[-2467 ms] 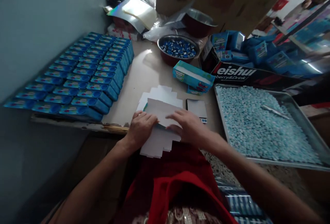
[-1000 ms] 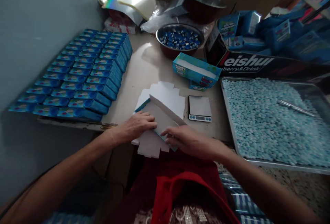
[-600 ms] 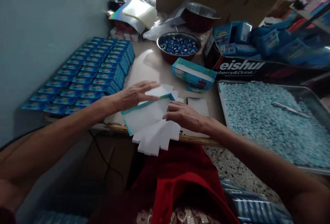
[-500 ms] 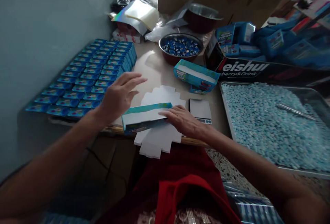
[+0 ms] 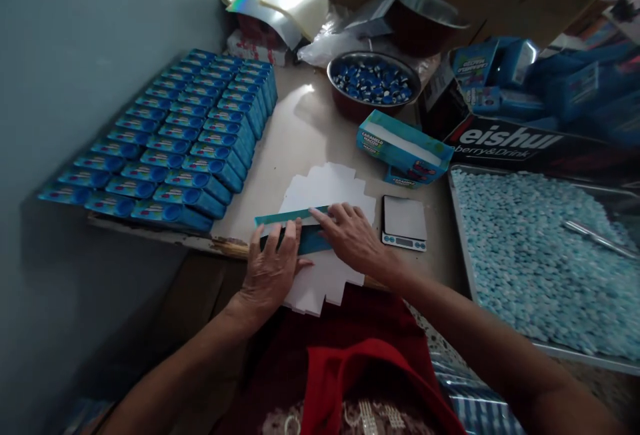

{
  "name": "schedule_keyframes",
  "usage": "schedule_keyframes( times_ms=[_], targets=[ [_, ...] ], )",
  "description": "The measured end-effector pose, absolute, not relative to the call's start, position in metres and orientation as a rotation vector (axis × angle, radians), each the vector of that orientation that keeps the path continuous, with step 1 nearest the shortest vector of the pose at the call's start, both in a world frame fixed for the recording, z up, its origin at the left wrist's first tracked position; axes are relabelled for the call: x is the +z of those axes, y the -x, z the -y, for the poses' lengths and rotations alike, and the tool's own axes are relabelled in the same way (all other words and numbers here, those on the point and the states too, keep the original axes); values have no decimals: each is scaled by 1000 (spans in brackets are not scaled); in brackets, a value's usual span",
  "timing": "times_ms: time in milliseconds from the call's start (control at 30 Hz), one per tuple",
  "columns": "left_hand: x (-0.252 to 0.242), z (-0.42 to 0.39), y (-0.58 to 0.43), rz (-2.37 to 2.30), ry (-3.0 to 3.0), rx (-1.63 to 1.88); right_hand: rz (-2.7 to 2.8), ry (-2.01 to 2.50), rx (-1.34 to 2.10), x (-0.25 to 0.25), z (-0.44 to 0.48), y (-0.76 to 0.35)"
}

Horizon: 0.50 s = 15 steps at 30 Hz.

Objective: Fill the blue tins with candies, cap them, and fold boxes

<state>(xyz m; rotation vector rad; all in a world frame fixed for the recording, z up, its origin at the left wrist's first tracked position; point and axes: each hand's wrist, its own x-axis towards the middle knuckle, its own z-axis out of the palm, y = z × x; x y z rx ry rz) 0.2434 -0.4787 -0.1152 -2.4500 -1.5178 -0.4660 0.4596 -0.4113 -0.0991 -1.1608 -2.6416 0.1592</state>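
A blue candy carton [image 5: 314, 243] lies across a pile of flat white carton blanks [image 5: 327, 181] at the front of the table. My left hand [image 5: 273, 268] is closed over its left part, fingers bent across the side and top edge. At the right end, my right hand [image 5: 353, 238] grips the same carton, index finger lying along the upper edge. Part of the carton is hidden beneath my fingers. To the right of the blanks sits a small digital scale [image 5: 405, 221]. Behind it, a blue carton [image 5: 405, 145] rests on another one.
Rows of blue cartons [image 5: 170, 135] stand along the left wall. A metal bowl [image 5: 343, 98] holds blue-wrapped candies. On the right, a metal tray [image 5: 463, 248] holds pale blue candies and a metal tool [image 5: 600, 238]. Behind the tray, a black box [image 5: 505, 138] holds more blue cartons.
My left hand has come down from the air onto the carton. The carton has been tilted and lowered against the blanks, my right hand staying on it. The camera view has shifted.
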Motion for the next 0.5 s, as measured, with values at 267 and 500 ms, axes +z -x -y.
schedule_keyframes(
  times_ms=[267,500],
  targets=[
    [-107,481,-248,1527,2386,-511,2440,1239,71,-98,446,-462],
    [-113,453,-247,1617,2721,-665,2264,1460,532,-104,425,-450]
  ],
)
